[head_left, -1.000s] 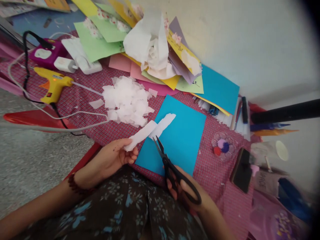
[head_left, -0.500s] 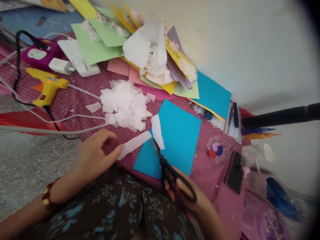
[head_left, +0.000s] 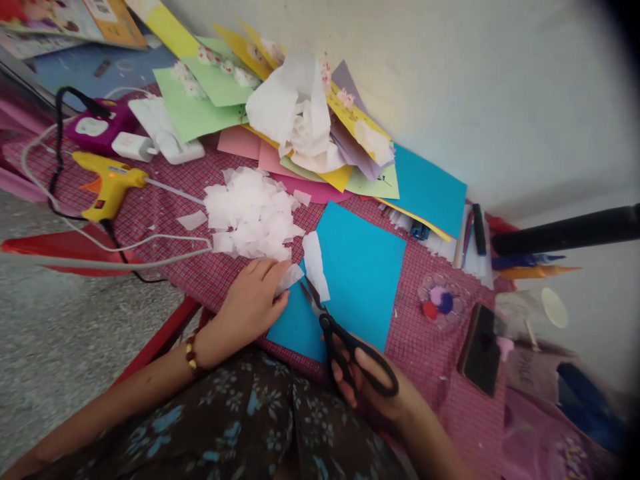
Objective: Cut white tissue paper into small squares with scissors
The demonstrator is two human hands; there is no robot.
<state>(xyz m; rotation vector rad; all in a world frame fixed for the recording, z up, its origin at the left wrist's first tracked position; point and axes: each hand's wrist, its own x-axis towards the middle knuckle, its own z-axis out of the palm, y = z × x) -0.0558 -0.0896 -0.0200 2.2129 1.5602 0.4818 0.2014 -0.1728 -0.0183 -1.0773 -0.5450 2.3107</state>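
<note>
My left hand (head_left: 250,310) is closed over a white paper strip (head_left: 290,278), and its far end sticks out past the fingers. The fingers hide the rest of that strip. In my right hand (head_left: 371,368) are black-handled scissors (head_left: 326,323), their blades slightly parted and pointing at the strip's end. Beneath the blades lies a blue paper sheet (head_left: 357,267), with a second white strip (head_left: 315,267) loose on it. Just beyond my left hand is a heap of small white paper pieces (head_left: 253,213).
A yellow glue gun (head_left: 110,183) and a purple power strip (head_left: 103,127) with cables lie left. Coloured cards (head_left: 200,107) and crumpled white paper (head_left: 305,120) lean by the wall. On the right are a flower-shaped dish (head_left: 440,301), a phone (head_left: 480,350) and a cup (head_left: 525,312).
My left hand has moved right along the strip, from its near end to close by the scissors. My right hand and the scissors have barely moved. The view has shifted slightly.
</note>
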